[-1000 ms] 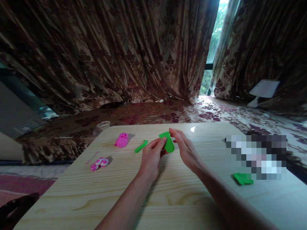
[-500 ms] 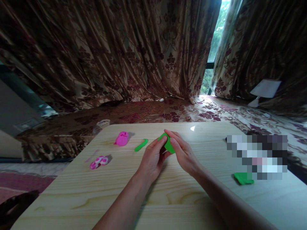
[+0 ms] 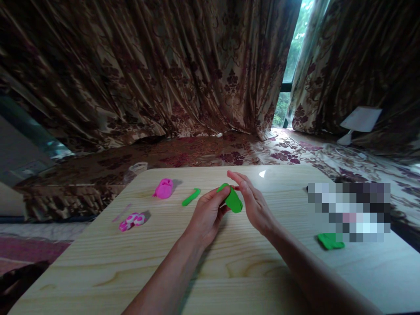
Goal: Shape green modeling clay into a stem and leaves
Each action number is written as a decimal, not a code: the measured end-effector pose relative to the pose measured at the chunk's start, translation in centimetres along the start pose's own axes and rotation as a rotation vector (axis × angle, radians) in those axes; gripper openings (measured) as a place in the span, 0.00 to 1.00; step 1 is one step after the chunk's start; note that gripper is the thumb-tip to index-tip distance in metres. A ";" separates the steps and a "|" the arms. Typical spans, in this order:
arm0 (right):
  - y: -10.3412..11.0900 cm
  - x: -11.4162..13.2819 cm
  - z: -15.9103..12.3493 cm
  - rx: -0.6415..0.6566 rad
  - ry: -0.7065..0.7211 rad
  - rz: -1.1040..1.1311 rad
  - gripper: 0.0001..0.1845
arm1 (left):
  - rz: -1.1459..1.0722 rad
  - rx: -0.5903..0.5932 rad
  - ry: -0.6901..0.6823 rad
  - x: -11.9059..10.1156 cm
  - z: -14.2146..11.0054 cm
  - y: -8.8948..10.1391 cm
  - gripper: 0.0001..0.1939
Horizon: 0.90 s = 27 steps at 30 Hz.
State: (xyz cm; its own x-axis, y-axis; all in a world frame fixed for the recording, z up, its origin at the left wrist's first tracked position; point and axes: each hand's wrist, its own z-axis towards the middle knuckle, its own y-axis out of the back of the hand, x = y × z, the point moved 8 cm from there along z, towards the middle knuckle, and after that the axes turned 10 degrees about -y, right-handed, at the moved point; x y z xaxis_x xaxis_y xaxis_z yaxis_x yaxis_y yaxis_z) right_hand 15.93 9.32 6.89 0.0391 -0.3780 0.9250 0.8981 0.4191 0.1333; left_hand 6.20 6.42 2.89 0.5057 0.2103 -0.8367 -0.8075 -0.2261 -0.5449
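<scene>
A flat green clay piece (image 3: 232, 200) is held just above the wooden table (image 3: 229, 262) near its middle. My left hand (image 3: 206, 214) pinches its left edge between thumb and fingers. My right hand (image 3: 251, 203) touches its right side, fingers extended along it and partly curled. A thin green clay strip (image 3: 191, 197) lies just left of my hands. Farther left sit a pink clay lump (image 3: 163, 188) and a pink-and-white spotted clay piece (image 3: 132, 220).
Another green clay lump (image 3: 330, 241) lies at the table's right, beside a blurred-out patch. A clear small cup (image 3: 138, 167) stands beyond the table's far left corner. Patterned curtains and bedding (image 3: 288, 153) lie behind, with a white lamp (image 3: 357, 122) at right.
The green piece has been turned and folded between my fingers. My right hand closed onto it half a second ago and has now loosened along its right side. The view shifted slightly.
</scene>
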 end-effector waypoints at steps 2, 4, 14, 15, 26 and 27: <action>-0.2 0.0 0.1 0.034 0.003 -0.020 0.21 | 0.024 0.020 -0.016 -0.2 0.0 0.0 0.09; -0.2 -0.1 0.1 0.050 -0.006 -0.019 0.21 | 0.051 0.017 -0.014 -0.3 0.0 0.3 0.09; 0.0 -1.8 0.8 0.034 -0.124 0.117 0.22 | -0.012 -0.142 0.007 -0.8 0.5 2.2 0.07; 0.2 -2.2 1.0 0.022 -0.151 0.130 0.22 | -0.011 -0.144 0.003 -0.9 0.5 2.3 0.07; 1.0 -2.2 1.3 -0.037 -0.174 0.088 0.11 | 0.092 -0.095 -0.072 -1.4 0.4 2.1 0.11; 1.1 -2.3 1.3 -0.052 -0.176 0.089 0.12 | 0.077 -0.083 -0.073 -1.3 0.4 2.0 0.11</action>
State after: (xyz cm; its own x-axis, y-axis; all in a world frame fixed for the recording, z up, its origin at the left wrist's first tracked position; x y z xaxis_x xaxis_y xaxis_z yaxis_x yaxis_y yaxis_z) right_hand 16.24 11.73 5.40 0.0462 -0.1892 0.9808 0.9162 0.3993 0.0339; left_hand 3.81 6.06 2.96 0.4173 0.2576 -0.8715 -0.8134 -0.3219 -0.4846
